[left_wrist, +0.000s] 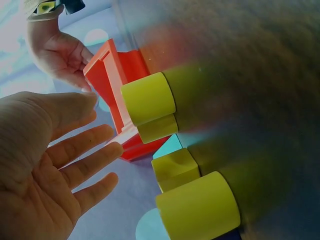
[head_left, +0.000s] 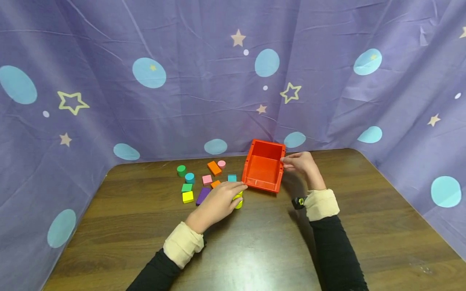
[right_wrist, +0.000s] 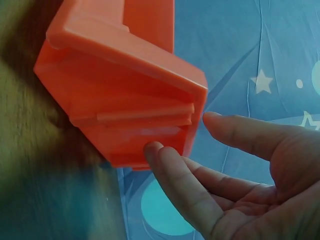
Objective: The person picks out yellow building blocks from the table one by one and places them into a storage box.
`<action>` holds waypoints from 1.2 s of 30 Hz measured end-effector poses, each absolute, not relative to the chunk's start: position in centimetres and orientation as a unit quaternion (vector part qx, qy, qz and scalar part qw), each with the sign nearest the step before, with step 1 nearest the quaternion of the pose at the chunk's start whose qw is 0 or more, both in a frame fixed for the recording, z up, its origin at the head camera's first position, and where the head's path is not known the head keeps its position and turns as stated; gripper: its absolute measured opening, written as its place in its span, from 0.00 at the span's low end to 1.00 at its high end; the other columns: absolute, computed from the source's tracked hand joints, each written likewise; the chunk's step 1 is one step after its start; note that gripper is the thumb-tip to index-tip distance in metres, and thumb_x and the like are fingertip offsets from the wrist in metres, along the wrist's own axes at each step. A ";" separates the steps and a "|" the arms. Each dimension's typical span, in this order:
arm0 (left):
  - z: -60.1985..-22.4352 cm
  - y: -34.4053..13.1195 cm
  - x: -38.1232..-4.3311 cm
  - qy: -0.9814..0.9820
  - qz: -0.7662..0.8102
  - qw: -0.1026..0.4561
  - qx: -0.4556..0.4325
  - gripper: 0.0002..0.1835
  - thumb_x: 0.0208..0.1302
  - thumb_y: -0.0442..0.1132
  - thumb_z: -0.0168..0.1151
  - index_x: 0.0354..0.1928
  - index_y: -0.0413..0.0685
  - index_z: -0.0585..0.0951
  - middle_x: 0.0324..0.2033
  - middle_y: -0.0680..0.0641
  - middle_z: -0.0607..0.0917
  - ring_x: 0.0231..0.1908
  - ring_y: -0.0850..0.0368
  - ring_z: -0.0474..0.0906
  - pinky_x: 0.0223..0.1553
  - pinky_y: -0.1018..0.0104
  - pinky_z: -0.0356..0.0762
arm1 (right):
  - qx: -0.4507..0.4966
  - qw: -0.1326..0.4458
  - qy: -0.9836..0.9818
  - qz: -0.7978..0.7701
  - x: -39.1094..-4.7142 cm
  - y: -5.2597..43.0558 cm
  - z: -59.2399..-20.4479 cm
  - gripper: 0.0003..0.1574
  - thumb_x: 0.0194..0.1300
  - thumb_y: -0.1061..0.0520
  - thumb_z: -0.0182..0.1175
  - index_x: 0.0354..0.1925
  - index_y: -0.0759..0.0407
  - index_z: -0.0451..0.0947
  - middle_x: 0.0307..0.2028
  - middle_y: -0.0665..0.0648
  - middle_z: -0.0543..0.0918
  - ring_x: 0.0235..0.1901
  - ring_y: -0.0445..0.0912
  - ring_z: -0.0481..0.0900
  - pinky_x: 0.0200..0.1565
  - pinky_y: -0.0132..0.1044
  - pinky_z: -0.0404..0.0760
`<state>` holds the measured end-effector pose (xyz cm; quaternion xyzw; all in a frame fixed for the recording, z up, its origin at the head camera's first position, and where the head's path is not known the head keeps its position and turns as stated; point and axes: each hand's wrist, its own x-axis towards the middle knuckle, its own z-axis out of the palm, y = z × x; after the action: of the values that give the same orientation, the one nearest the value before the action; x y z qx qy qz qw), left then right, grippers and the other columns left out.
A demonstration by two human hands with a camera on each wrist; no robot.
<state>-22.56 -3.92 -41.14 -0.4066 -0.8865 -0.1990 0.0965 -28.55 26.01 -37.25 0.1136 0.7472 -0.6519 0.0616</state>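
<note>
My left hand [head_left: 220,200] is over the near side of the block group, fingers extended. In the left wrist view its palm and spread fingers show with nothing held; beside them stand a yellow cylinder [left_wrist: 148,98], a larger yellow cylinder [left_wrist: 200,207] and small yellow blocks. A red plastic bin [head_left: 260,185] stands upright on the table, right of the blocks. My right hand [head_left: 301,163] is at the bin's right side. In the right wrist view its thumb tip is right at the rim's edge and its fairly straight fingers lie against the outer wall.
Left of the bin lie a purple block [head_left: 203,196], a yellow block [head_left: 187,197], a green cylinder [head_left: 181,171], a blue cylinder [head_left: 189,178], an orange block [head_left: 214,168] and a pink block [head_left: 207,180]. A purple patterned curtain [head_left: 233,81] hangs behind the wooden table [head_left: 255,242].
</note>
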 end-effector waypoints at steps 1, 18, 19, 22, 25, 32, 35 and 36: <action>-41.2 -3.9 -22.6 -0.886 -0.199 0.096 -0.408 0.20 0.69 0.35 0.65 0.62 0.41 0.81 0.60 0.41 0.84 0.61 0.44 0.80 0.65 0.51 0.75 | 0.116 0.060 0.749 -0.649 -28.6 25.9 -37.4 0.29 0.69 0.67 0.62 0.61 0.85 0.68 0.21 0.48 0.84 0.22 0.35 0.84 0.35 0.29 0.86; -41.8 -3.9 -22.8 -0.884 -0.190 0.098 -0.416 0.19 0.68 0.29 0.64 0.60 0.38 0.82 0.57 0.41 0.86 0.60 0.44 0.81 0.64 0.54 0.76 | 0.160 0.040 0.743 -0.648 -29.2 25.5 -38.5 0.25 0.67 0.67 0.64 0.59 0.80 0.74 0.30 0.51 0.83 0.26 0.37 0.84 0.57 0.46 0.83; -41.8 -3.9 -22.8 -0.884 -0.191 0.099 -0.416 0.19 0.68 0.29 0.64 0.60 0.38 0.82 0.57 0.41 0.86 0.60 0.45 0.81 0.64 0.54 0.76 | 0.161 0.040 0.743 -0.649 -29.2 25.5 -38.5 0.24 0.67 0.67 0.64 0.58 0.79 0.74 0.29 0.50 0.83 0.27 0.37 0.83 0.58 0.47 0.81; -41.8 -3.9 -22.8 -0.883 -0.195 0.099 -0.415 0.18 0.67 0.28 0.63 0.59 0.38 0.82 0.56 0.42 0.86 0.59 0.45 0.82 0.64 0.54 0.76 | 0.160 0.041 0.739 -0.653 -29.3 25.6 -38.4 0.21 0.67 0.68 0.62 0.56 0.78 0.76 0.28 0.48 0.83 0.27 0.37 0.83 0.55 0.44 0.84; -41.8 -3.8 -22.8 -0.882 -0.199 0.096 -0.415 0.18 0.68 0.28 0.63 0.59 0.37 0.82 0.55 0.42 0.87 0.58 0.45 0.82 0.63 0.53 0.77 | 0.157 0.040 0.733 -0.661 -29.4 25.6 -38.5 0.18 0.67 0.69 0.61 0.54 0.78 0.77 0.26 0.47 0.83 0.28 0.37 0.82 0.44 0.36 0.87; -41.8 -3.8 -23.1 -0.884 -0.194 0.088 -0.417 0.18 0.67 0.29 0.65 0.58 0.38 0.83 0.53 0.43 0.88 0.55 0.45 0.83 0.61 0.54 0.79 | 0.169 0.039 0.736 -0.654 -29.5 25.6 -38.5 0.19 0.67 0.69 0.60 0.55 0.77 0.77 0.26 0.48 0.83 0.29 0.39 0.82 0.55 0.43 0.85; -41.7 -3.8 -23.0 -0.884 -0.191 0.082 -0.418 0.17 0.67 0.31 0.66 0.57 0.39 0.83 0.52 0.43 0.88 0.54 0.46 0.84 0.60 0.54 0.80 | 0.171 0.042 0.737 -0.652 -29.5 25.6 -38.5 0.19 0.67 0.68 0.60 0.55 0.77 0.76 0.27 0.48 0.83 0.30 0.39 0.82 0.58 0.44 0.83; -41.6 -3.8 -23.0 -0.884 -0.190 0.080 -0.419 0.17 0.67 0.32 0.67 0.57 0.39 0.84 0.52 0.43 0.88 0.54 0.46 0.84 0.59 0.54 0.80 | 0.171 0.042 0.737 -0.652 -29.6 25.6 -38.5 0.19 0.67 0.69 0.59 0.55 0.76 0.76 0.27 0.48 0.83 0.30 0.39 0.82 0.57 0.43 0.84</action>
<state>-23.04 -3.75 -41.64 -0.4186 -0.8844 -0.1902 0.0800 -29.56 25.58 -38.54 0.1711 0.7371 -0.6524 0.0420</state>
